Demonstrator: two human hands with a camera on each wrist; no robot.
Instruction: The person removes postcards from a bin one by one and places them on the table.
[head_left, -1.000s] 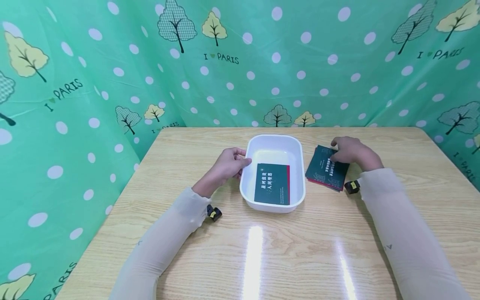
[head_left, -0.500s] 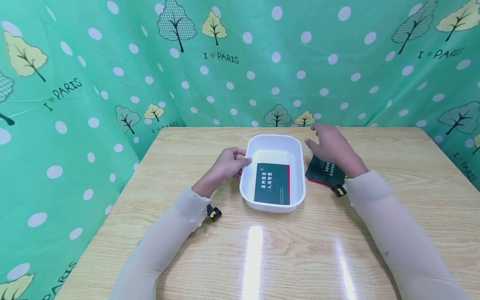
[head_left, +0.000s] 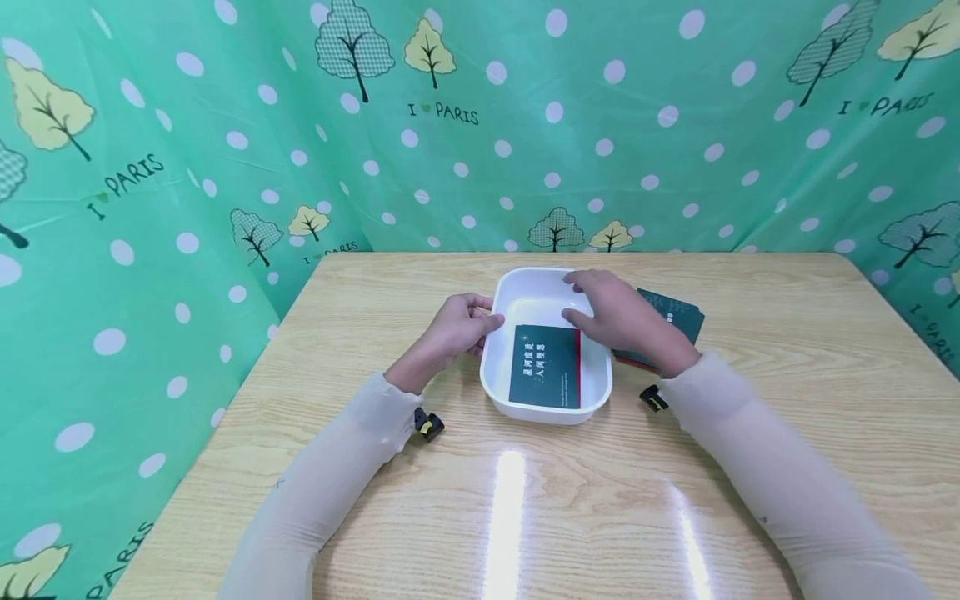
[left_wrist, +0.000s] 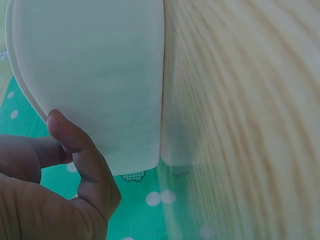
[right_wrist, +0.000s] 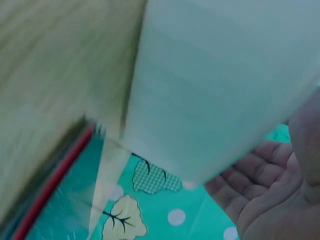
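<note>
A white plastic tub stands on the table. Inside it, at the near end, lies a dark green card with white lettering and a red strip along its right side. My left hand pinches the tub's left rim; the left wrist view shows its thumb against the outer wall. Over the tub's right rim is my right hand, thumb and fingers apart, nothing visible between them. Right of the tub lies a pile of similar green cards, partly hidden by that hand; a red edge shows in the right wrist view.
The wooden table reaches back to a green curtain with trees and white dots, which also hangs along the left side. A black wrist device sits beneath the left cuff, another beneath the right.
My right hand has left the card pile and moved left over the tub's right rim, uncovering the pile's right side. The left hand, tub and card inside stay where they were.
</note>
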